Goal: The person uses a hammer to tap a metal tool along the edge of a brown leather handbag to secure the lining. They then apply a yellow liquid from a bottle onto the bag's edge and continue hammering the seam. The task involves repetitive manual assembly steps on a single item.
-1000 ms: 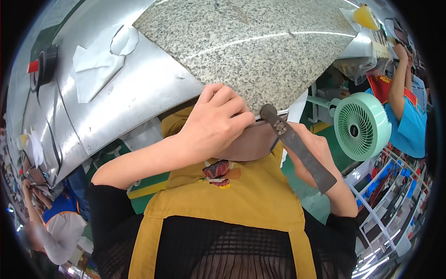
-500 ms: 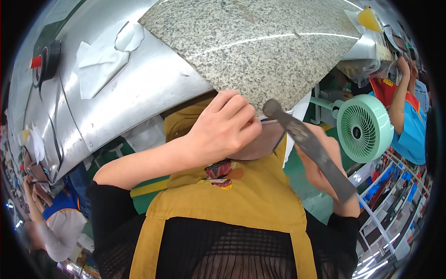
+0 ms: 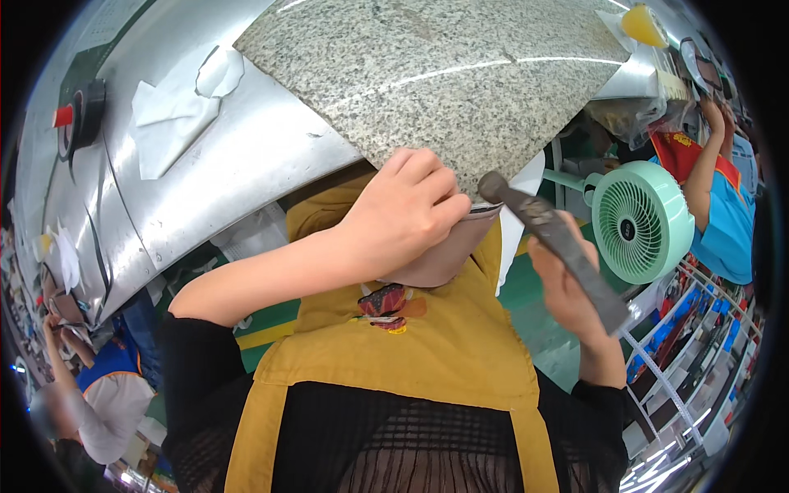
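Observation:
My left hand [image 3: 407, 214] is closed on a dusky pink-brown leather-like piece [image 3: 452, 251] at the near corner of a speckled granite slab [image 3: 427, 90]. The piece's upper edge meets the slab, and its lower part hangs in front of my mustard apron [image 3: 394, 353]. My fingertips are bent over the piece and partly hidden. Just to the right, my right hand [image 3: 563, 287] grips a dark, worn metal hammer [image 3: 567, 246]. Its round face lies close to the slab's corner and the piece's edge; whether it touches, I cannot tell. The hammer's handle is hidden.
Crumpled white sheets [image 3: 177, 115] and a black tape-like roll [image 3: 86, 119] lie on the metal table [image 3: 246, 148] at left. A mint-green fan [image 3: 641, 222] stands at right. A yellow spool [image 3: 645, 26] sits at the far right. Other people work at both sides, near a wire rack [image 3: 682, 353].
The hammer has shifted slightly right, away from the piece, and my right hand shows more clearly. My left hand and the piece have moved a little right; more of the piece's upper edge is visible.

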Available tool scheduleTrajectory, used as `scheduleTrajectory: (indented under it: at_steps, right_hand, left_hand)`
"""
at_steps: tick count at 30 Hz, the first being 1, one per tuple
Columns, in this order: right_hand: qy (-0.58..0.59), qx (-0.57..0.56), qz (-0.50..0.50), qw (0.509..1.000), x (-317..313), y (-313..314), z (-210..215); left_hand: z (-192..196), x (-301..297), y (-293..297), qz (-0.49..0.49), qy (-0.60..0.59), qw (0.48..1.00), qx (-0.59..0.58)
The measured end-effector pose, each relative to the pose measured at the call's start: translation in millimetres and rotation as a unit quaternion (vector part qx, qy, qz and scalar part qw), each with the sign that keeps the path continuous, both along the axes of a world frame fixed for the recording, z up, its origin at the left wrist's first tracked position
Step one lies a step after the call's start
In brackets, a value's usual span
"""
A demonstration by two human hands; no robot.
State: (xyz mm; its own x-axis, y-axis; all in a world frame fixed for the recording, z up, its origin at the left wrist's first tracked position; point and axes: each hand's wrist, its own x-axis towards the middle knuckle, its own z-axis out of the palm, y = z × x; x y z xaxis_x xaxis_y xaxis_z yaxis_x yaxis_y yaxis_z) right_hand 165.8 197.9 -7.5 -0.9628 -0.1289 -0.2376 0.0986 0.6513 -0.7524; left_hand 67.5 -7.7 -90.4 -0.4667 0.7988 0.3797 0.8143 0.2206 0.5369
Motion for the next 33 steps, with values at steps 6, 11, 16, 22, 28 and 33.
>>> scheduleTrajectory:
  at_steps: [6,11,16,22,28,33]
  right_hand:
    - [0.041,0.016,0.004,0.999,4,-5,-10]
    - [0.064,0.028,0.005,0.998,13,-4,-7]
    - [-0.037,0.031,0.03,0.998,4,-9,4]
    - [0.054,-0.036,-0.004,0.998,8,-17,7]
    - [0.057,0.031,0.058,0.996,4,-13,3]
    - [0.054,0.102,0.091,0.989,4,-20,-6]
  left_hand:
    - [-2,-3,-6,-0.018,-0.017,1.0,-0.002]
    - [1,4,-9,-0.024,0.084,0.996,-0.01]
    - [-1,9,-7,-0.018,0.115,0.993,0.001]
    - [-6,10,-8,-0.017,0.128,0.991,0.014]
    - [-3,11,-10,-0.02,0.129,0.991,0.004]
    - [-8,11,-8,-0.003,0.117,0.992,0.038]
